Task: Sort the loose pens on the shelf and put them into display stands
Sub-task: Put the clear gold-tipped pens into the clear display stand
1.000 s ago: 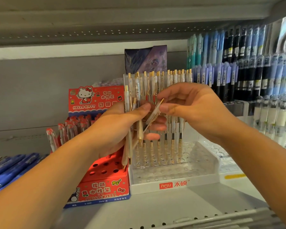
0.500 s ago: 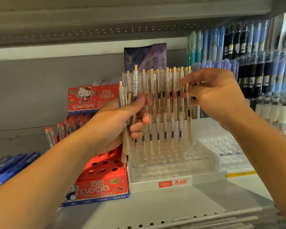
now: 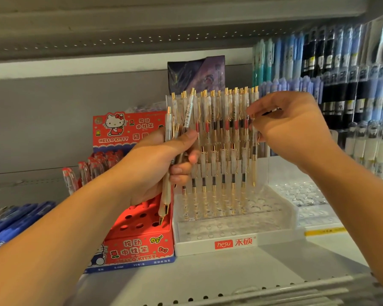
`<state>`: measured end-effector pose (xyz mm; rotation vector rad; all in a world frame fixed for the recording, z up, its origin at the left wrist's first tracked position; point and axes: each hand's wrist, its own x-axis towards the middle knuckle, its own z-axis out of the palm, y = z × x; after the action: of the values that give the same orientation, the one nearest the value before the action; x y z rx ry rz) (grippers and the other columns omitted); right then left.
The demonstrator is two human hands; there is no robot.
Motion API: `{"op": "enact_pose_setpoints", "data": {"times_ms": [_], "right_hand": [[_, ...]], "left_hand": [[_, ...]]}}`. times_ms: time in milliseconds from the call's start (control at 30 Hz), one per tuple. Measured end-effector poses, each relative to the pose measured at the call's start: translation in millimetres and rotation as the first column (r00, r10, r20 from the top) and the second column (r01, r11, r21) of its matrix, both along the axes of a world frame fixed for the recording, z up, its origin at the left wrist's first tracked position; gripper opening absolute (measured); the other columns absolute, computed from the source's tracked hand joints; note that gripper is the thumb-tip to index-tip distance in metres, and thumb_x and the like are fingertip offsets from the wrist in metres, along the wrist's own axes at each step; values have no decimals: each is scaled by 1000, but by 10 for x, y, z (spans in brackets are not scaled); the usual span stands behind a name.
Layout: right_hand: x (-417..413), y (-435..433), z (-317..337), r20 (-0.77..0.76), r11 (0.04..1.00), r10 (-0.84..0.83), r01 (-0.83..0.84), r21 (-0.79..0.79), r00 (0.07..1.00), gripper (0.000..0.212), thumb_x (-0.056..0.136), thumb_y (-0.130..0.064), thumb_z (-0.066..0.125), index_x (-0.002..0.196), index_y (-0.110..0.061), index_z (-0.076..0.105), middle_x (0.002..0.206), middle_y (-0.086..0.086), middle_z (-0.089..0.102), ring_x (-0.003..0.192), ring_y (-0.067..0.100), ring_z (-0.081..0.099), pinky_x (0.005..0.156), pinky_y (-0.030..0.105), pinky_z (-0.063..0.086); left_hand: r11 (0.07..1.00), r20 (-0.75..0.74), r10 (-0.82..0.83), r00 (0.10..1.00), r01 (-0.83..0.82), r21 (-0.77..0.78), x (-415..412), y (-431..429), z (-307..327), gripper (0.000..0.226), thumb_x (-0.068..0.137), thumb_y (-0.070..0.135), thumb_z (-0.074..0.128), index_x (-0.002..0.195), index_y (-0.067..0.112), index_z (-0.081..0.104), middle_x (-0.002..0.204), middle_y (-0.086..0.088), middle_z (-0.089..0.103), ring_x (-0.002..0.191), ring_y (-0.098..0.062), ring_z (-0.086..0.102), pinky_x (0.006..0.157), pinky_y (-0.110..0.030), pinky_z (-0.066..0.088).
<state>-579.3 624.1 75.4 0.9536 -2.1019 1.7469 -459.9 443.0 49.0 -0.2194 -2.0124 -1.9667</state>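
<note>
The left hand (image 3: 164,164) grips a bundle of pens (image 3: 187,120) (tips down). The right hand (image 3: 294,133) pinches one pen (image 3: 254,166) over the clear stand (image 3: 197,245).

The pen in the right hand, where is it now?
In the head view, the pen hangs upright right of centre, pinched by the right hand, at the right end of the pen rows in the clear hesu stand.
</note>
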Motion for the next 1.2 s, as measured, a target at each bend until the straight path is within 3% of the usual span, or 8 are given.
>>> {"op": "enact_pose_setpoints", "data": {"times_ms": [200,333,500,767,867,933,1067,1200], "right_hand": [[44,20,-64,-143,1000,-18,19,5,990,22,85,0,60,91,-18,71,91,0,69,84,40,68,65,51,58],[55,18,-66,-172,999,-27,30,15,985,20,86,-2,61,87,-20,71,85,-3,70,76,28,69,63,40,60],[-24,-10,-26,-13,942,-25,28,334,1000,22,87,0,63,88,-21,70,96,0,70,84,19,68,80,36,60],[-57,34,4,-135,807,-76,140,574,988,31,86,-2,57,90,-30,70,100,-5,69,91,17,66,84,32,57],[-52,12,-82,-294,882,-44,175,437,955,28,86,-7,61,95,-33,66,92,-12,65,82,6,62,73,18,55],[-13,-25,-122,-348,971,38,47,233,937,25,88,-8,62,101,-29,66,90,-13,65,79,2,62,67,8,50],[111,-120,-140,-185,934,336,-352,-62,923,24,90,-14,68,113,-16,62,95,4,72,87,14,70,71,24,58],[158,-154,-162,-72,874,442,-448,-189,894,28,88,-4,68,115,-8,59,88,9,73,79,26,74,70,37,61]], "left_hand": [[998,-21,58,998,-58,-10,-16,4,-4,17,88,27,59,90,11,55,70,-7,56,48,-13,42,41,-21,35],[997,-27,73,997,-74,-21,-4,9,0,18,86,28,60,85,10,56,69,-7,58,50,-15,46,41,-23,38],[996,-22,81,996,-82,-44,3,29,3,31,80,28,62,101,6,55,70,-8,63,52,-17,56,44,-26,48],[996,11,30,999,-29,-81,-7,17,-6,34,82,27,61,108,5,61,86,-14,73,68,-24,71,56,-32,59],[993,29,26,999,-22,-116,-1,25,-6,40,83,26,60,116,3,58,89,-15,74,72,-25,72,56,-32,59],[992,25,17,1000,-13,-128,9,32,-3,41,83,26,60,117,2,56,89,-15,74,73,-26,72,56,-32,59],[990,25,-24,999,27,-140,29,46,-16,34,85,25,59,114,6,58,91,-17,73,73,-26,72,57,-33,59],[987,53,-68,996,75,-145,27,47,-21,36,86,27,59,116,7,59,97,-19,73,77,-28,73,61,-36,60]]}}
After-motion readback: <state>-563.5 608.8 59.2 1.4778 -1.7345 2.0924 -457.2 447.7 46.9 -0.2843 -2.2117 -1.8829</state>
